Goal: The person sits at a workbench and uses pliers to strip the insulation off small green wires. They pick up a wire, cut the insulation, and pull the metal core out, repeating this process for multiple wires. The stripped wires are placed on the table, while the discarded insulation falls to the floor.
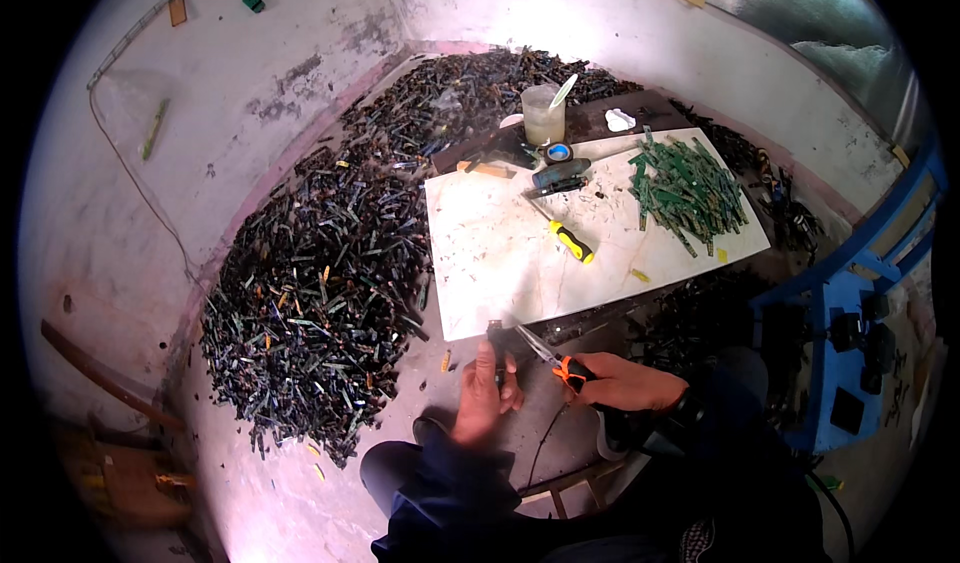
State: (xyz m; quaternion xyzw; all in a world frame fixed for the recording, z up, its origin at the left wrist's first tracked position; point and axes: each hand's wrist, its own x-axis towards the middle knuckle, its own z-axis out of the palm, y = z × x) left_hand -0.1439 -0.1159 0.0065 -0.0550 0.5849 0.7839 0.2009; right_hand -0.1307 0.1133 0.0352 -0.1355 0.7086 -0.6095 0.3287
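Observation:
My left hand [480, 394] is closed round a dark, narrow part [496, 338], held upright at the near edge of a white board [487, 263]. My right hand [630, 383] grips long-nose pliers [541, 347] with orange and black handles, whose tips point at the top of that part; a gap between the jaws is hard to make out. On the board lie a yellow and black screwdriver [571, 242], a dark cylindrical tool [561, 173], a roll of tape [558, 153] and a heap of green circuit board strips [686, 188].
A large heap of dark strips [322, 300] covers the floor at the left and continues behind the board [457, 98]. A cloudy plastic cup [543, 117] with a pale stick stands behind the tape. At the right is a blue frame [832, 375]. Walls enclose the corner.

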